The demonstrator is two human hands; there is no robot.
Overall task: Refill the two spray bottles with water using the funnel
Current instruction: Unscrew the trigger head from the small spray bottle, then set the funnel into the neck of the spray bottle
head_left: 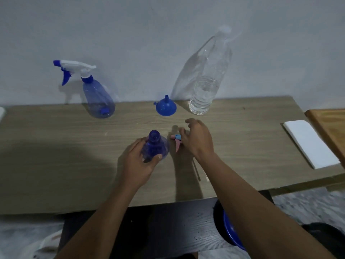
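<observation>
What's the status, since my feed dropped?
Left hand grips uncapped spray bottle. Right hand open at detached pink sprayer head. Funnel unused, unobstructed.

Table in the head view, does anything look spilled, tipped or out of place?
No spill shows. The funnel sits upside down, spout up, beside the water bottle. The near spray bottle, gripped by the left hand, has no top; its pink trigger head lies on its side by the right hand.

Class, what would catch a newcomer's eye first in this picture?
The left hand grips an uncapped blue bottle mid-table, a pink spray head lying beside it by the right hand. Behind are a tall water bottle, a blue funnel and a second spray bottle.
</observation>
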